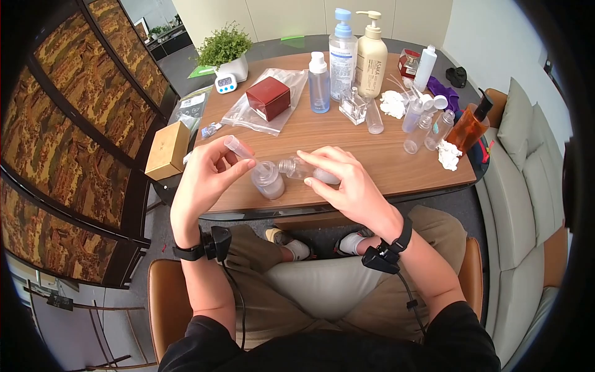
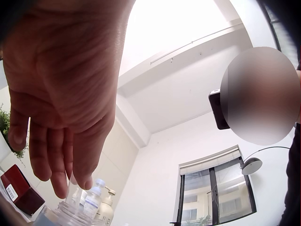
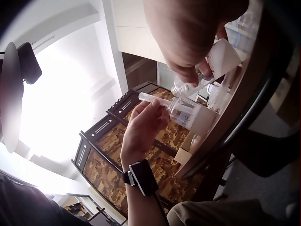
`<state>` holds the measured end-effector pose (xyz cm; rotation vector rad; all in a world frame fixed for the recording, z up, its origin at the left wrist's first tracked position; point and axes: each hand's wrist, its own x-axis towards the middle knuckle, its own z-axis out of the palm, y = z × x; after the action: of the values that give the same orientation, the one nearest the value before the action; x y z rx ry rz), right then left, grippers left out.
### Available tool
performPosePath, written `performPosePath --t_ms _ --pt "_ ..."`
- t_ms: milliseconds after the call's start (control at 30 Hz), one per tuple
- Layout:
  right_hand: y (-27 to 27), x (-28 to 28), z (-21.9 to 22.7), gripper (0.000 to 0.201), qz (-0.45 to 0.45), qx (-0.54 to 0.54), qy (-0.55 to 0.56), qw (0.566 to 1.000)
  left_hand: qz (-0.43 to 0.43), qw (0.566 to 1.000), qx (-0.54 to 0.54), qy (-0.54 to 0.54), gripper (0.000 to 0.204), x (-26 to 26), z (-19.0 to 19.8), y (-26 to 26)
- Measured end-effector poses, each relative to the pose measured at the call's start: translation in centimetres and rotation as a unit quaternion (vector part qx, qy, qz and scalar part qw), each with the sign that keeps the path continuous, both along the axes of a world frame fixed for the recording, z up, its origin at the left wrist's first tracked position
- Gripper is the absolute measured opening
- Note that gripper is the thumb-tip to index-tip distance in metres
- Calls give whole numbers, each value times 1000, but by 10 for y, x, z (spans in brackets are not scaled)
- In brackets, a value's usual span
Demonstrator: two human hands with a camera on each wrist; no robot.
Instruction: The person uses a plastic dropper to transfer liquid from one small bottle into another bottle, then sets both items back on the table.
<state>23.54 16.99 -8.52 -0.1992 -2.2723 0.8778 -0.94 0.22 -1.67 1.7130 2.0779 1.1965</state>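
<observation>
My left hand [image 1: 207, 173] pinches a slim translucent tube [image 3: 153, 99] between thumb and fingertips. The tube's lower end meets the mouth of a wide clear bottle [image 1: 268, 181], which stands on the table near its front edge and has a whitish lower part. In my right hand [image 1: 344, 183] a smaller clear bottle [image 1: 299, 167] lies tipped on its side, thumb and fingers around its body. Its open neck points left and comes right up to the wide bottle's mouth. The right wrist view shows whitish contents or a frosted section in the tipped bottle's base.
Across the back stand a blue pump bottle [image 1: 319, 84], a cream pump bottle [image 1: 372, 56], a glass perfume bottle [image 1: 353, 108] and an amber bottle [image 1: 466, 127]. Several small clear bottles and crumpled tissues [image 1: 449, 155] lie right. Left are a dark red box [image 1: 268, 97], a timer [image 1: 226, 83] and a cardboard box [image 1: 167, 150].
</observation>
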Motion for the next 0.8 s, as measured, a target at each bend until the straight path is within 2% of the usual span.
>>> performPosePath --t_ms 533,633,800 --pt "-3 -1 3 45 11 3 2 1000 -8 1000 4 5 19 1 1 1" --pt "-3 -2 1 51 5 4 20 1000 -6 1000 0 5 19 0 1 1" --pt "-5 0 4 44 14 3 0 1000 -6 1000 3 -5 18 2 1 1"
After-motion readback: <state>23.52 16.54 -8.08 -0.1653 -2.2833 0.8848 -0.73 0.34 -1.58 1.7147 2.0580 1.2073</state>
